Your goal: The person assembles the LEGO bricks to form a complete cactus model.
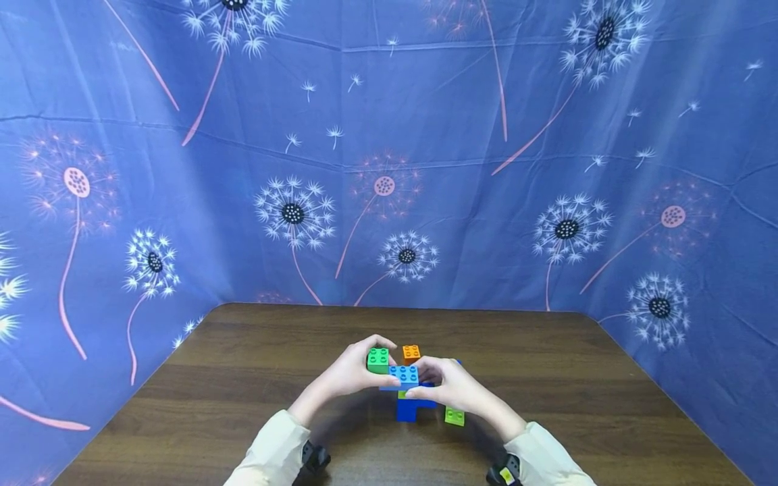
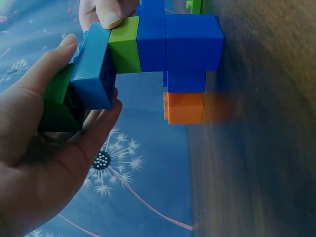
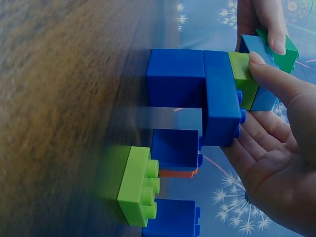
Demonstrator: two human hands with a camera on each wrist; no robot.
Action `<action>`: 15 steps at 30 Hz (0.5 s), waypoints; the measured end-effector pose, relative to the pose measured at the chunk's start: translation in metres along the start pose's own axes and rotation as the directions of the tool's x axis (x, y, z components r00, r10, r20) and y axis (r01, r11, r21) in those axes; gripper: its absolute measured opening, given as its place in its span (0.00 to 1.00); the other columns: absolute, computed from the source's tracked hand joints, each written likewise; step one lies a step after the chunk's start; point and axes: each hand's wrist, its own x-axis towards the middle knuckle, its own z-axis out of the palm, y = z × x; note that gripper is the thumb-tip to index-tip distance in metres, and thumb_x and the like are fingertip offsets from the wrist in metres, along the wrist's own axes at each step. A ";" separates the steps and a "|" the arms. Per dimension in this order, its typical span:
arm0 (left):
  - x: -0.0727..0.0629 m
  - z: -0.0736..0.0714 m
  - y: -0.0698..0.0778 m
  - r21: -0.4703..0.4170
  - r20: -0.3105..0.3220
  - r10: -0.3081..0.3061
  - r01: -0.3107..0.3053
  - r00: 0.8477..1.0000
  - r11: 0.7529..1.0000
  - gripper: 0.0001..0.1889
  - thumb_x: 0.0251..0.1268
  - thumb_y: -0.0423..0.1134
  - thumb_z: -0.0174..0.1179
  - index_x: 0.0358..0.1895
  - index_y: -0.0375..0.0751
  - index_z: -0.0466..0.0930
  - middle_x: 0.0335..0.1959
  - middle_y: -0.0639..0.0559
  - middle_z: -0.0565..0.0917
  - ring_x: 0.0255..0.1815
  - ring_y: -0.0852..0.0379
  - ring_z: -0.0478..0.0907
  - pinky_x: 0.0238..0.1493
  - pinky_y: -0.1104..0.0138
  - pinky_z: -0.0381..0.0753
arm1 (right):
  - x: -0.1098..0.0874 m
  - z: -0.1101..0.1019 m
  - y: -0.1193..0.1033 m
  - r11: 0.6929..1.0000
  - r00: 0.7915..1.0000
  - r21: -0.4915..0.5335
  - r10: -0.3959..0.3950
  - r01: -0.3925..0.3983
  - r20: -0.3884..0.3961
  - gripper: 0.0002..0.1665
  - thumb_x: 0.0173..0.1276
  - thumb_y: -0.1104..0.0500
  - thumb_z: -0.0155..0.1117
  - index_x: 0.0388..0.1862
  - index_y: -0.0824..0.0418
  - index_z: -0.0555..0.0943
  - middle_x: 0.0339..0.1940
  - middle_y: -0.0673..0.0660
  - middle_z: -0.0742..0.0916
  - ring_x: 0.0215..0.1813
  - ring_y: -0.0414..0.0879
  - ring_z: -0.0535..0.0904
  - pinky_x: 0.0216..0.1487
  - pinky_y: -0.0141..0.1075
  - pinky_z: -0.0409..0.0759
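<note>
My left hand [image 1: 349, 371] holds a light blue brick [image 1: 404, 375], thumb along one side and fingers on the other. A green brick [image 1: 377, 360] sits on top of its left end, within the same hand. Beneath the light blue brick is a lime green brick [image 3: 243, 74], which stands on a long dark blue brick [image 3: 222, 94]. A dark blue block [image 3: 177, 79] on the table carries that one. My right hand [image 1: 456, 390] pinches the lime green brick, thumb tip at its seam with the light blue brick; the fingers curve behind the stack.
Behind the stack on the wooden table [image 1: 243, 378] is an orange brick [image 1: 410, 352]. A loose lime brick [image 1: 454, 416] lies near my right wrist. Two more dark blue bricks, one nearer [image 3: 175, 148] and one farther [image 3: 170, 217], stand beside it. A patterned blue cloth [image 1: 462, 202] hangs behind.
</note>
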 end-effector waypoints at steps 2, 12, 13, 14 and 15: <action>-0.001 0.001 -0.002 -0.011 -0.003 -0.016 0.016 1.000 1.000 0.29 0.49 0.45 0.71 0.54 0.41 0.72 0.39 0.50 0.85 0.32 0.66 0.80 0.34 0.72 0.79 | 0.000 0.001 0.001 1.000 1.000 -0.003 0.008 -0.008 0.000 0.19 0.60 0.51 0.68 0.46 0.59 0.79 0.37 0.52 0.86 0.38 0.38 0.82 0.43 0.30 0.79; 0.000 0.000 -0.003 0.024 -0.016 -0.049 0.049 0.999 0.999 0.17 0.48 0.48 0.72 0.40 0.45 0.82 0.26 0.59 0.80 0.23 0.67 0.69 0.27 0.72 0.73 | 0.000 0.001 0.002 1.000 1.000 -0.002 0.015 -0.015 -0.008 0.19 0.59 0.50 0.68 0.45 0.59 0.79 0.37 0.51 0.86 0.38 0.38 0.81 0.43 0.30 0.79; 0.000 0.000 -0.003 0.015 -0.014 -0.054 0.055 0.998 0.998 0.17 0.48 0.48 0.72 0.40 0.45 0.82 0.26 0.59 0.80 0.23 0.67 0.69 0.27 0.71 0.73 | 0.001 0.000 0.002 1.000 1.000 -0.001 0.015 -0.015 -0.007 0.19 0.59 0.50 0.68 0.45 0.59 0.79 0.37 0.51 0.86 0.38 0.39 0.81 0.43 0.30 0.79; 0.001 0.000 -0.003 0.010 -0.014 -0.058 0.059 0.998 0.998 0.17 0.48 0.48 0.71 0.40 0.45 0.82 0.26 0.59 0.80 0.23 0.67 0.69 0.27 0.71 0.72 | 0.001 0.000 0.001 1.000 1.000 0.001 0.015 -0.015 -0.005 0.19 0.59 0.50 0.68 0.45 0.59 0.79 0.37 0.52 0.86 0.38 0.39 0.82 0.43 0.30 0.79; 0.001 -0.001 -0.003 0.001 -0.012 -0.062 0.062 0.998 0.998 0.17 0.49 0.48 0.71 0.41 0.45 0.83 0.26 0.58 0.80 0.23 0.67 0.69 0.27 0.71 0.72 | 0.002 -0.001 0.001 1.000 1.000 0.006 0.018 -0.018 -0.002 0.19 0.59 0.50 0.68 0.45 0.59 0.79 0.37 0.51 0.86 0.38 0.39 0.82 0.43 0.30 0.79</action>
